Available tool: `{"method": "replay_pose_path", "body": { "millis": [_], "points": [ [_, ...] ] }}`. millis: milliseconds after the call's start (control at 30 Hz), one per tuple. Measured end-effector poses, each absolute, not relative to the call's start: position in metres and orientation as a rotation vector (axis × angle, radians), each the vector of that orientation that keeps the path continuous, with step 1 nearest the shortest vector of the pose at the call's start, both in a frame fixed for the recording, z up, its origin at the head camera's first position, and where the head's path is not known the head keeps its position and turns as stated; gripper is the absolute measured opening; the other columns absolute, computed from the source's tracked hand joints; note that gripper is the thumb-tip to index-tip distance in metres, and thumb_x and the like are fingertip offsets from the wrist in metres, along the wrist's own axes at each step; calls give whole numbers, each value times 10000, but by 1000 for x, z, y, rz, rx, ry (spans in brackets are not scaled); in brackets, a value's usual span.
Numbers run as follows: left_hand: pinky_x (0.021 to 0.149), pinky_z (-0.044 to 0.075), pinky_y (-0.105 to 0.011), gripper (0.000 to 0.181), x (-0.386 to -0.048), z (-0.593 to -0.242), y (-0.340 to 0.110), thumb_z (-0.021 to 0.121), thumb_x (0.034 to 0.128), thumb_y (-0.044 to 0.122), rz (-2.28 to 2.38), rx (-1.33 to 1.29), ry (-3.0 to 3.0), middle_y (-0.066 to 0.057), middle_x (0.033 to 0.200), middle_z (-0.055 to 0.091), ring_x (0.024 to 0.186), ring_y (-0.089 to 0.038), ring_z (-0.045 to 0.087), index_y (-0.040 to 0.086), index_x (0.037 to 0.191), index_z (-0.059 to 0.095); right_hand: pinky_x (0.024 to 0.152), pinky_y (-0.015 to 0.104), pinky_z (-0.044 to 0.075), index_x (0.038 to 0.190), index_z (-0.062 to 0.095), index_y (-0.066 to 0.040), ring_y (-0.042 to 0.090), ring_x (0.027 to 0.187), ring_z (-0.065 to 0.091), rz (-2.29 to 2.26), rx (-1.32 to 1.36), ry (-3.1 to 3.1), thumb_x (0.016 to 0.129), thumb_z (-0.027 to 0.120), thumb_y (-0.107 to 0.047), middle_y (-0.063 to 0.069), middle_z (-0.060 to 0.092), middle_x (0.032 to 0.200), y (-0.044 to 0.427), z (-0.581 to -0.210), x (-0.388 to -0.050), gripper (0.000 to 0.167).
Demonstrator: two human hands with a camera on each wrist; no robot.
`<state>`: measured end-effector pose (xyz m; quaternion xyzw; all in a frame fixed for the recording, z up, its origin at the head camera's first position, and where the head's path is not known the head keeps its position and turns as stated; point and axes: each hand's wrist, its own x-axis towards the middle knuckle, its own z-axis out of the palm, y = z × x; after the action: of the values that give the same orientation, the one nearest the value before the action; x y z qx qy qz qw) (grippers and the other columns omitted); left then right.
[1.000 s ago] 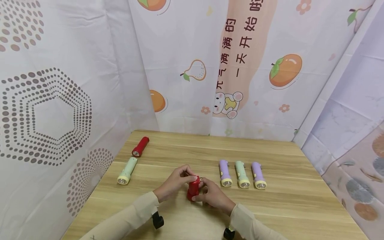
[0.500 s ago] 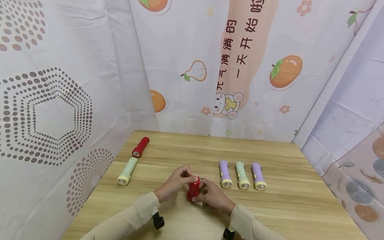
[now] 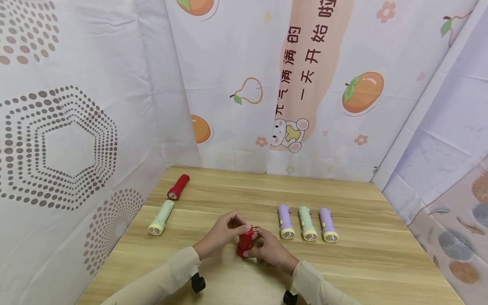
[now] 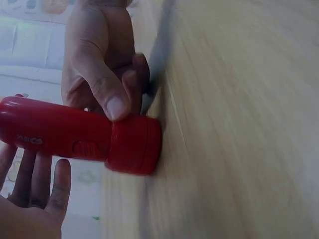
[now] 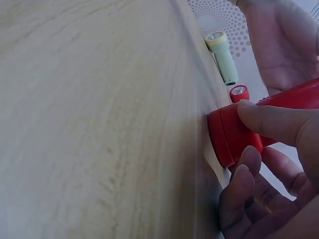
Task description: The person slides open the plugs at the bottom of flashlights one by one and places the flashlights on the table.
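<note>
1. A red flashlight stands nearly upright, wide end down, on the wood-grain worktop.
2. The left hand grips the red flashlight's top, thumb bent over it, other fingers loosely extended.
3. The right hand pinches its wide lower end between thumb and fingers.
4. Right of the red flashlight, a mint flashlight lies between two lavender flashlights; well to its left lie another mint flashlight and a second red flashlight.

from above, the head camera faced forward and down over the table toward the curtain; the two wrist cameras looked from close by, low and turned sideways, sharing the held red flashlight from opposite sides.
</note>
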<state>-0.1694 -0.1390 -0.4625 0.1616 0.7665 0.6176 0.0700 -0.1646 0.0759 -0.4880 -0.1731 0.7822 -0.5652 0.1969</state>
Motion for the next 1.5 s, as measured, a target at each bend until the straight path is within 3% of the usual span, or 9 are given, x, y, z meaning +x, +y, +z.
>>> {"method": "replay_pose_path", "body": {
  "millis": [133, 300, 433, 667, 800, 933, 1100, 1233, 1500],
  "points": [
    [841, 535, -351, 291, -164, -459, -144, 790, 913, 416, 1760, 563, 2418, 27, 1048, 695, 968, -207, 634, 240, 1118, 681, 506, 273, 473, 1190, 588, -99, 181, 633, 569, -1573, -488, 2212, 842, 863, -151, 105, 661, 1008, 76, -489, -163, 447],
    [886, 538, -408, 339, -161, -458, -147, 841, 874, 362, 1698, 700, 2516, 78, 1040, 691, 970, -157, 644, 259, 1158, 686, 493, 274, 487, 1157, 585, -126, 182, 599, 576, -1560, -510, 2253, 846, 863, -171, 110, 680, 992, 77, -492, -161, 421],
    [876, 552, -397, 339, -160, -461, -147, 857, 866, 296, 1711, 784, 2560, 105, 1046, 684, 947, -131, 655, 249, 1158, 690, 524, 314, 534, 1184, 580, -141, 187, 691, 617, -1482, -583, 2355, 810, 894, -171, 72, 680, 1032, 77, -496, -161, 490],
    [852, 571, -414, 379, -158, -465, -144, 867, 854, 195, 1748, 869, 2586, 84, 1079, 675, 932, -156, 665, 192, 1187, 684, 910, 424, 504, 1291, 604, -175, 205, 1070, 605, -1325, -690, 2571, 736, 952, -274, -35, 679, 1162, 75, -502, -163, 663],
    [845, 576, -371, 373, -157, -465, -144, 869, 856, 238, 1717, 899, 2632, 126, 1074, 669, 921, -111, 663, 228, 1180, 686, 975, 496, 468, 1286, 610, -174, 214, 1118, 594, -1323, -676, 2587, 742, 949, -276, -42, 682, 1175, 74, -502, -163, 649],
    [844, 583, -371, 349, -159, -465, -143, 849, 877, 289, 1711, 952, 2672, 120, 1072, 678, 911, -101, 678, 223, 1183, 695, 944, 473, 478, 1276, 610, -167, 203, 1085, 599, -1324, -671, 2602, 758, 938, -276, -37, 683, 1156, 74, -500, -162, 623],
    [843, 590, -393, 335, -161, -463, -141, 839, 888, 284, 1746, 911, 2692, 110, 1055, 682, 894, -93, 681, 198, 1181, 702, 749, 329, 486, 1172, 608, -162, 188, 928, 594, -1347, -642, 2577, 779, 923, -260, -29, 661, 1074, 74, -496, -160, 512],
    [825, 589, -436, 323, -164, -460, -140, 844, 882, 254, 1801, 782, 2679, 102, 1013, 692, 867, -105, 680, 181, 1164, 706, 623, 299, 537, 1128, 600, -146, 193, 889, 632, -1425, -592, 2489, 802, 906, -231, 5, 659, 1078, 74, -495, -156, 455],
    [795, 578, -306, 313, -176, -461, -139, 829, 894, 298, 1858, 505, 2643, 17, 969, 704, 864, -166, 667, 135, 1142, 734, 676, 293, 506, 1171, 614, -129, 204, 912, 620, -1495, -543, 2495, 803, 907, -231, 43, 708, 1079, 74, -496, -152, 482]
  ]
}}
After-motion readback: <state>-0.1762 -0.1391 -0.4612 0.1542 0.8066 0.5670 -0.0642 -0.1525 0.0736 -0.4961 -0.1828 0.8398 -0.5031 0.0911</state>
